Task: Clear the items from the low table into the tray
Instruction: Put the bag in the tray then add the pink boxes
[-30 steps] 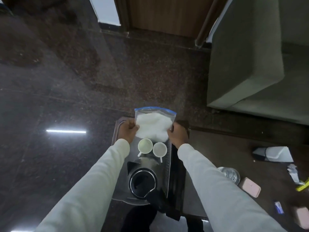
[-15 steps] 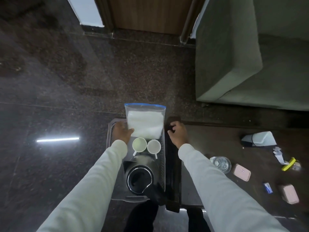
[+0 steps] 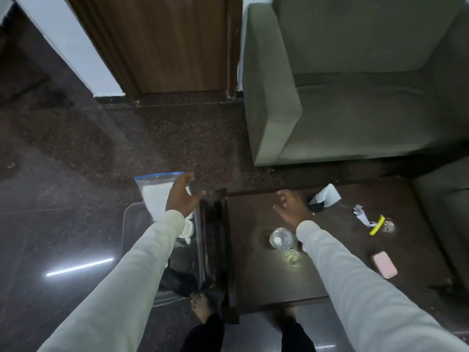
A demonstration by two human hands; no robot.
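Note:
A metal tray [image 3: 132,224] lies on the dark floor to the left of the low table [image 3: 253,275]. In it stands a clear bag of white stuff [image 3: 154,194] with a blue zip edge. White cups [image 3: 186,228] and a black pot [image 3: 177,278] are also in the tray, mostly hidden by my left sleeve. My left hand [image 3: 181,196] hovers at the bag's right edge with fingers spread, gripping nothing. My right hand [image 3: 291,209] is over the table with loose fingers and holds nothing. Just behind its wrist a glass [image 3: 280,238] stands on the table.
On the table lie a white-and-black carton [image 3: 326,198], crumpled paper [image 3: 360,214], a yellow strip [image 3: 377,224] and a pink case [image 3: 384,264]. A grey-green sofa [image 3: 355,110] stands beyond the table, a wooden door [image 3: 165,47] farther back. My feet [image 3: 203,308] are at the table's near edge.
Both hands have let go of the bag. My right hand has moved right from the tray to above the table. My left hand has shifted across to the bag's right edge.

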